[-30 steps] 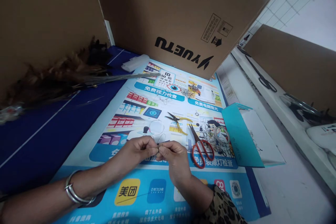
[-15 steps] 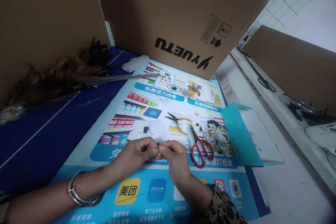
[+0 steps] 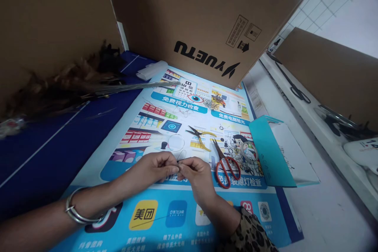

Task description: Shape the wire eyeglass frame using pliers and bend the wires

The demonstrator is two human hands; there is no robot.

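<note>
My left hand [image 3: 161, 167] and my right hand [image 3: 195, 171] meet fingertip to fingertip low over the printed sheet. Both are closed in a pinch on a thin wire [image 3: 182, 154], of which a slim loop seems to stick out above the fingertips; the rest is hidden by the fingers. Beyond my hands lie yellow-handled pliers [image 3: 202, 138], jaws apart. Red-handled scissors [image 3: 226, 167] rest to the right of my right hand, beside a heap of bent wire pieces and rings [image 3: 245, 155].
A teal open box [image 3: 273, 157] stands at the right. Behind the sheet rises a large cardboard box [image 3: 203, 15]. Brown feathers [image 3: 59, 80] and a bundle of long thin wires [image 3: 141, 86] lie at the left. More small wire pieces [image 3: 211, 104] sit farther back.
My left forearm and its bangle have shifted left and slightly down. The fingertips of both hands stay pinched together at nearly the same spot.
</note>
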